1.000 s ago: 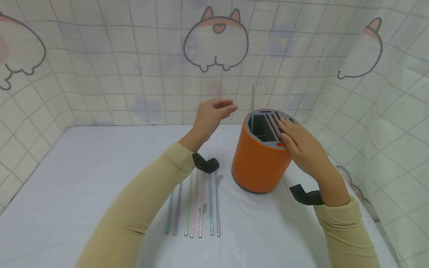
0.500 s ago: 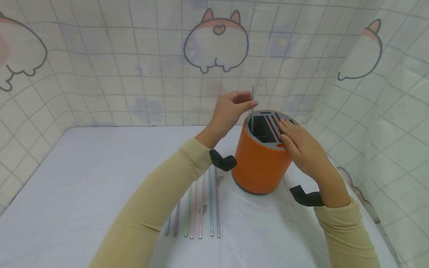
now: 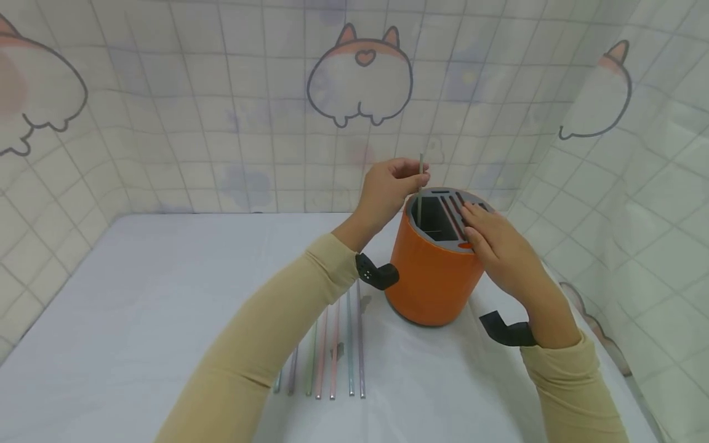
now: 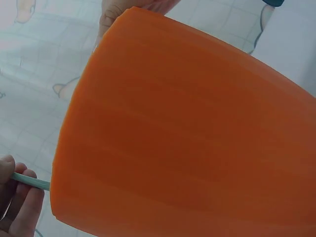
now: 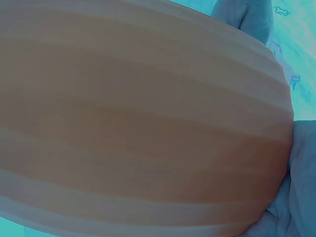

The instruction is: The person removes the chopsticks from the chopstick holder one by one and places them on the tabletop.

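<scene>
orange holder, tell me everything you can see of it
The orange holder is a round, smooth, plastic-looking tub standing upright on the white table. Its grey top insert has one wide compartment and several narrow slots. The right hand rests flat on the insert. One thin straw stands in the wide compartment, pinched by the left hand. More straws lie to its left.

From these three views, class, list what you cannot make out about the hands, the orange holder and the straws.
1. Head view: the lower end of the upright straw is hidden inside the orange holder.
2. Head view: the left forearm covers parts of the straws on the table.
3. Right wrist view: the holder's wall fills the frame; the right hand is unseen.
4. Left wrist view: the left hand is cut off by the edge.
</scene>
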Motion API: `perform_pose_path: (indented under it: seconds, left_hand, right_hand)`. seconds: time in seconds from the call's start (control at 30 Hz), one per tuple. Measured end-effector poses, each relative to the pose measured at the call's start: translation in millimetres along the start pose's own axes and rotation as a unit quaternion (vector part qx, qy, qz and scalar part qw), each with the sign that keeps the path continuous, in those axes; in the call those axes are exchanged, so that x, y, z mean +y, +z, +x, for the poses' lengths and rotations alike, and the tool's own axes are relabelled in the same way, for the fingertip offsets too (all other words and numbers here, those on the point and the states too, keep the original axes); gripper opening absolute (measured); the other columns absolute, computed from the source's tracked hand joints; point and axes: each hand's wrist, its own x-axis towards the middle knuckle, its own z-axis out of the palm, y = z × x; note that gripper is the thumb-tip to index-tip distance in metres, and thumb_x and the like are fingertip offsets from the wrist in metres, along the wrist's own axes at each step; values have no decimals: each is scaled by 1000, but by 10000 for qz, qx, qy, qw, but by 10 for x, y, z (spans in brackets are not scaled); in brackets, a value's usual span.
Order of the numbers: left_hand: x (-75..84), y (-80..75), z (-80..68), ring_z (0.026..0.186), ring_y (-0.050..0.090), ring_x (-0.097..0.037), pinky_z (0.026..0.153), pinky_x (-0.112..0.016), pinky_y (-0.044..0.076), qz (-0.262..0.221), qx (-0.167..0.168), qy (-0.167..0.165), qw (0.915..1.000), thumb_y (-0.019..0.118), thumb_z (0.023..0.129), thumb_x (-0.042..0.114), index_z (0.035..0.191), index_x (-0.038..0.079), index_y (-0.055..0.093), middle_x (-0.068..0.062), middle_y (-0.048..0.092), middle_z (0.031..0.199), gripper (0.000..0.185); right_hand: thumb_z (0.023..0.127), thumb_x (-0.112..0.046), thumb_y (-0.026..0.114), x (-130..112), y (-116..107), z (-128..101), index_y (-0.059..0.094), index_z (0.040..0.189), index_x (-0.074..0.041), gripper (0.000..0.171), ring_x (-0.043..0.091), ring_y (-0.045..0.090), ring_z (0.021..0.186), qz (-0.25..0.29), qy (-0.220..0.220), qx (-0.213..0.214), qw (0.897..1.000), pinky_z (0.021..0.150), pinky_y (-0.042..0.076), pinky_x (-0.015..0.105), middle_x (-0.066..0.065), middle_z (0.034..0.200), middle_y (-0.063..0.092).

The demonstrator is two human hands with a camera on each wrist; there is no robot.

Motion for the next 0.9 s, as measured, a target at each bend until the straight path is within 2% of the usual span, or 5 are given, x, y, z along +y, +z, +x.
perform_pose_path:
  seconds: [0.23,0.37,0.53,0.73,0.9]
  left_hand:
    - [95,-67,-20,99,70,-19,88,-23,59,-93,94,644,9978,69,93,15,109,4,74,-9,75,105,19]
    - [293,-172,-83,98,72,-23,87,-25,60,-469,171,1091,9928,70,93,11,110,-2,72,-15,74,108,21]
    - [585,-386,-218,92,73,-17,89,-28,60,-809,412,1604,9829,70,91,5,109,-6,71,-17,74,104,21]
    - [858,-701,-416,92,74,-15,91,-31,60,-1198,819,1907,9709,70,90,1,109,-7,70,-10,77,98,21]
    - [938,-939,-507,91,73,-18,92,-32,59,-1772,1157,1813,9604,71,89,0,105,-4,71,-5,75,91,16]
  right_hand:
    - [108,-28,36,-20,8,-2,37,152,-4,51,40,29,148,-69,-22,84,9999,125,18,56,20,159,34]
    - [108,-28,36,-29,14,10,37,152,-3,50,40,30,148,-32,-68,117,9999,125,17,55,20,159,35]
    - [108,-27,36,-31,22,27,37,152,-2,50,40,29,149,-6,-156,154,9998,126,17,53,21,159,34]
    - [108,-27,36,-27,28,45,36,152,-3,51,40,28,149,11,-99,85,9999,126,17,54,20,160,33]
    - [108,-27,36,-26,12,51,36,152,-2,51,40,28,149,47,-114,54,9999,126,16,53,20,160,33]
